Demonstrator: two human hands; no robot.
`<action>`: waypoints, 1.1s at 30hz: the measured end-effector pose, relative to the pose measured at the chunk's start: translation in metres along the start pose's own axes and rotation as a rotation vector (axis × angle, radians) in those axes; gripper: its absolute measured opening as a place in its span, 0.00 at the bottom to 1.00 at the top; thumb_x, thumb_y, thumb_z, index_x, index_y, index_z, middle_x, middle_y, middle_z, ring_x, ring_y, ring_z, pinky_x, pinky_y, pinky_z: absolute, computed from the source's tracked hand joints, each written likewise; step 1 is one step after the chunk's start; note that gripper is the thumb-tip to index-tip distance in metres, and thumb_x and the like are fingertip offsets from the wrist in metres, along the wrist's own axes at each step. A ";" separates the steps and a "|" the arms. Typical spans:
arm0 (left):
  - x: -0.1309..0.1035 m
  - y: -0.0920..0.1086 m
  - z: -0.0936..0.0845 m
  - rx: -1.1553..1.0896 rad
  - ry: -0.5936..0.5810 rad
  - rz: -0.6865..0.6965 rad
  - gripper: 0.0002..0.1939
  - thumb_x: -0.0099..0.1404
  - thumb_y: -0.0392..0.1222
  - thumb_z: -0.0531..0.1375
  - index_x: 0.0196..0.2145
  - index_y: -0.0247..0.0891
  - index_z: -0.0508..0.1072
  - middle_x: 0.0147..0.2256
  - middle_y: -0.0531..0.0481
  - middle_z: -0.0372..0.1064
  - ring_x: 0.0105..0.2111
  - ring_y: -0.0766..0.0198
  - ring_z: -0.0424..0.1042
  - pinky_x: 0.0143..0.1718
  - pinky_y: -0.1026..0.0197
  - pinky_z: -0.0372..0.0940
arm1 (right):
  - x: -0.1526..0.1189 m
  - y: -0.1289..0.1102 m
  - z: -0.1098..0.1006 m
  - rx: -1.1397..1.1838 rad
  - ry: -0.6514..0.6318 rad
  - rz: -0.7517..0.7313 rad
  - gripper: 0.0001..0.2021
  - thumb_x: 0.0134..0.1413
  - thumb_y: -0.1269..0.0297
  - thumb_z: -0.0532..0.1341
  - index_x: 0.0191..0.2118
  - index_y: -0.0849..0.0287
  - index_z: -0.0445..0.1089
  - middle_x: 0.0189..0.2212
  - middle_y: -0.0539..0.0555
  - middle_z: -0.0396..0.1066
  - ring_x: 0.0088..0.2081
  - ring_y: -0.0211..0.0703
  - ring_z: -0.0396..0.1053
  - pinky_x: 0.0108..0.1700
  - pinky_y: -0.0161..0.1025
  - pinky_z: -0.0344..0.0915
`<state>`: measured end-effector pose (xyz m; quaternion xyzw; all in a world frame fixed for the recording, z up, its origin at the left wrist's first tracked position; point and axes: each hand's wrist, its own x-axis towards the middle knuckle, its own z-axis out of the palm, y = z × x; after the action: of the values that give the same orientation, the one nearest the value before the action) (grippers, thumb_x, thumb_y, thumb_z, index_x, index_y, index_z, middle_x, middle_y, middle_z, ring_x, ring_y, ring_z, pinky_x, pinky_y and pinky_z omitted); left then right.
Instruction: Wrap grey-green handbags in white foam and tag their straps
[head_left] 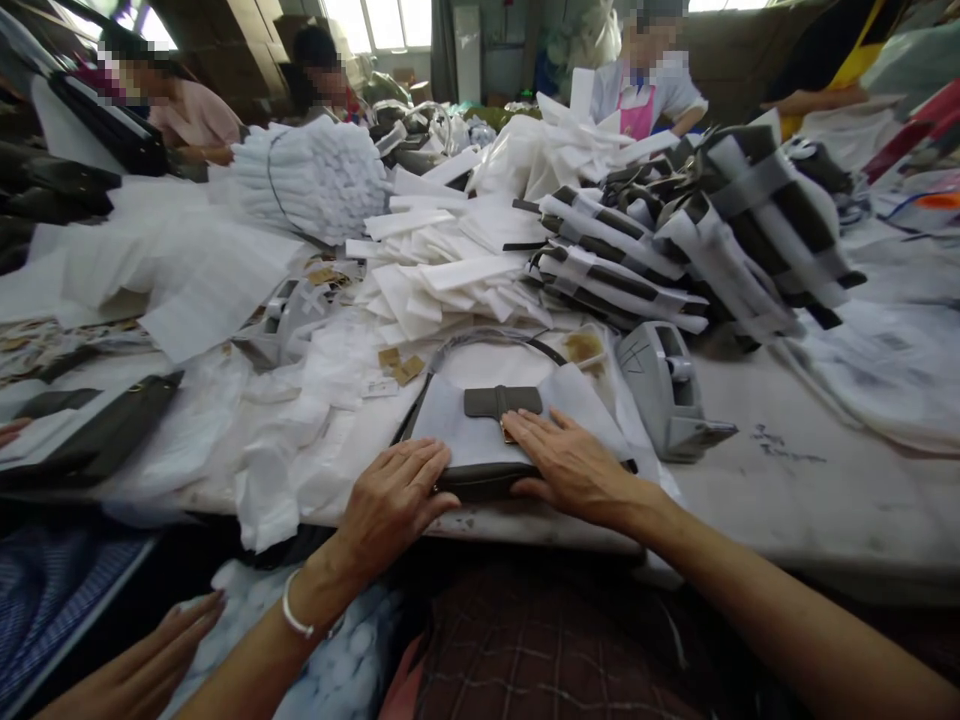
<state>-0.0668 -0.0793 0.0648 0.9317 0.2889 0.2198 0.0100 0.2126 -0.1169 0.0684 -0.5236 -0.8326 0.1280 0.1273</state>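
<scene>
A dark olive handbag (480,482) lies flat at the table's front edge, with a white foam sheet (442,415) spread over its upper face. The bag's flap tab (501,401) sits on top of the sheet, and its strap loops away behind. My left hand (401,485) rests on the bag's left front corner, fingers stretched and thumb along the edge. With fingers laid flat, my right hand (566,462) presses on the tab's lower end and the sheet, its thumb at the bag's front side. The metal clasp under those fingertips is partly hidden.
A grey tape dispenser (660,390) stands to the right. Wrapped bags (622,265) are stacked behind it, beside loose white foam strips (450,265) and a tied foam bundle (311,175). Another person's hand (142,650) is at lower left. Several people work across the table.
</scene>
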 end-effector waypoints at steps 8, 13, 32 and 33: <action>0.063 0.032 0.004 0.135 -0.274 -0.012 0.20 0.59 0.50 0.68 0.45 0.38 0.71 0.41 0.41 0.71 0.45 0.48 0.71 0.50 0.49 0.64 | 0.000 0.001 -0.002 0.006 -0.021 0.002 0.35 0.58 0.57 0.66 0.67 0.60 0.56 0.65 0.66 0.58 0.65 0.62 0.57 0.65 0.63 0.51; 0.060 0.032 0.023 0.088 -0.269 0.009 0.15 0.65 0.38 0.63 0.49 0.37 0.68 0.48 0.41 0.71 0.48 0.52 0.72 0.51 0.51 0.66 | 0.005 0.011 -0.030 0.215 -0.059 0.030 0.34 0.58 0.50 0.64 0.67 0.56 0.58 0.62 0.59 0.64 0.61 0.55 0.64 0.62 0.49 0.59; 0.033 0.037 0.051 0.126 -0.112 -0.015 0.21 0.68 0.27 0.48 0.57 0.29 0.66 0.55 0.35 0.70 0.53 0.53 0.71 0.56 0.48 0.65 | -0.003 0.003 -0.025 -0.200 -0.123 -0.112 0.40 0.51 0.53 0.71 0.66 0.61 0.57 0.60 0.65 0.65 0.58 0.63 0.64 0.60 0.58 0.58; 0.035 0.037 0.044 0.138 -0.141 -0.004 0.21 0.68 0.27 0.48 0.57 0.29 0.67 0.54 0.35 0.70 0.53 0.53 0.71 0.55 0.49 0.66 | -0.008 0.001 -0.020 -0.249 -0.089 -0.112 0.37 0.55 0.59 0.68 0.67 0.60 0.55 0.60 0.65 0.64 0.58 0.62 0.64 0.60 0.59 0.59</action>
<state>-0.0027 -0.0860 0.0443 0.9428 0.3037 0.1330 -0.0337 0.2235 -0.1224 0.0858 -0.4817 -0.8749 0.0395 0.0312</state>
